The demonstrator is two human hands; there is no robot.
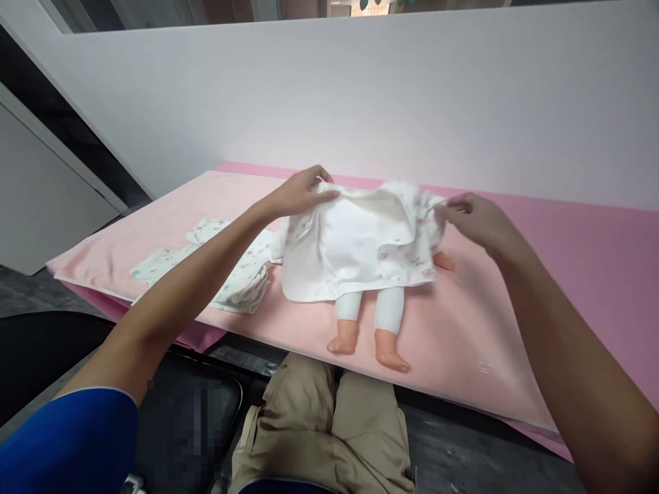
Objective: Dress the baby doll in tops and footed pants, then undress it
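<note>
The left hand (pixel 303 193) pinches the upper edge of a white shirt (pixel 404 223) between thumb and fingers. The right hand (pixel 478 216) has its fingers bent together and pinches the shirt's other end, slightly blurred. The shirt is between the two hands, over the upper body of a doll (pixel 390 312), its front parted and white cloth showing in the gap; small prints mark its flaps. The doll lies on a peach towel (pixel 443 350), legs towards the person, in white leggings (pixel 349 307) with both feet bare. A small doll hand (pixel 443 261) shows below the shirt's right end. Beside the doll, on the left, printed clothes (pixel 247 278) lie on the towel, partly behind the left forearm. The towel lies over a pink sheet (pixel 587 288), against a white wall (pixel 360 103). The person's tan trousers (pixel 309 418) show below the near edge, beside a black chair (pixel 159 384)
</note>
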